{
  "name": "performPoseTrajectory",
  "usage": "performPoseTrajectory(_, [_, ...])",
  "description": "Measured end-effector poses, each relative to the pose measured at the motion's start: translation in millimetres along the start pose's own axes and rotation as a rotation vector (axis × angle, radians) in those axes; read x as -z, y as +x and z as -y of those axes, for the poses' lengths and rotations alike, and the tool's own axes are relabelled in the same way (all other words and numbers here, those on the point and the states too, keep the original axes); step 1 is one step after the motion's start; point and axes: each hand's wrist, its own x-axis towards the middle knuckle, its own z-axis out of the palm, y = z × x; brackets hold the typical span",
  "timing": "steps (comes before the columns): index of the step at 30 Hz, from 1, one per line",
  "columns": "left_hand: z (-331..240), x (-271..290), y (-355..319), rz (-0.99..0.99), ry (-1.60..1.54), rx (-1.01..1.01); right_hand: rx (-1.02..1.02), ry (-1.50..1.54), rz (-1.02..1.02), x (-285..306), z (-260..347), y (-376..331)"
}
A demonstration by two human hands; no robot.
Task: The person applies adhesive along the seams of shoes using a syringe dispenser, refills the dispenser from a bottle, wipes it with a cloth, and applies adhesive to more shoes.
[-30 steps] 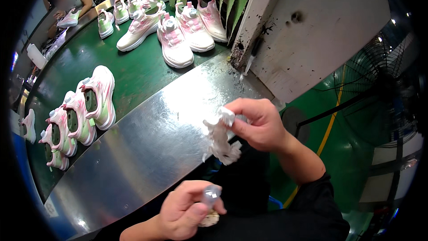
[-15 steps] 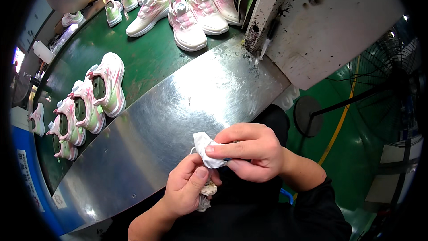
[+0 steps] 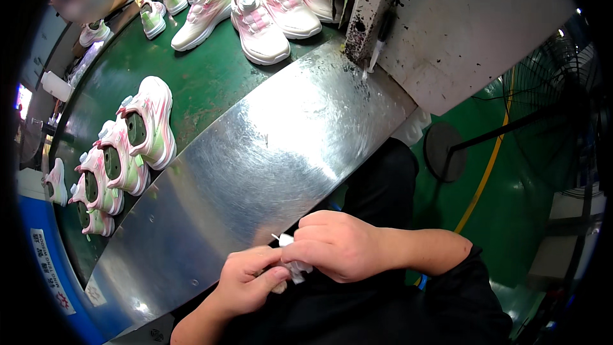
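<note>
My left hand (image 3: 250, 281) is closed, its thumb pressed against the fingers around a crumpled white cloth (image 3: 297, 271). My right hand (image 3: 338, 246) is curled over the same cloth from the right, knuckles up, so most of what the fingers grip is hidden. Between the hands a white tip and a thin white end stick out on the far side. A beige lump shows under the left thumb; I cannot make out what it is. Both hands are above my lap, just off the near edge of a shiny metal ledge (image 3: 211, 198).
Beyond the ledge, a green conveyor surface (image 3: 204, 102) carries a row of pink-and-white shoes (image 3: 153, 121) at left and several more shoes (image 3: 262, 32) at the back. A white panel (image 3: 472, 32) stands right, near a floor fan (image 3: 447, 150). Another person is at the far left.
My right hand has turned over and lowered onto the cloth, covering most of it. Both hands have come lower and slightly left. The view has shifted a little.
</note>
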Motion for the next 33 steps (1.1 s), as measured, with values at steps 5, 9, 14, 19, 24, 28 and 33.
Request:
performPoseTrajectory(5, [-9.3,0.8,3.6,-0.039,0.095,0.095,-0.102,0.168,-0.124,-10.5,-6.1,-2.7])
performPoseTrajectory(9, [5.9,-4.4,-9.4,0.089,-0.433,0.225,0.087,0.061,-0.136,-4.2,1.4,-3.0])
performPoseTrajectory(14, [-4.2,0.7,19.3,-0.037,0.606,-0.340,-0.158,0.187,-0.195,-8.3,-17.0,-11.3])
performPoseTrajectory(19, [-10.6,-7.5,31.5,-0.060,0.248,-0.148,-0.146,0.127,-0.227,5.1,-13.0,-10.7])
performPoseTrajectory(24, [-30.2,2.8,92.4,-0.214,0.984,-0.630,-0.625,0.373,-0.402,21.9,-41.4,-0.8])
performPoseTrajectory(28, [-39.1,5.8,125.9,-0.299,1.071,-0.695,-0.635,0.619,-0.518,44.1,-64.0,7.9])
performPoseTrajectory(33, [-38.1,22.8,128.9,-0.387,0.893,-0.657,-0.617,-0.292,-0.470,112.6,-53.7,12.3])
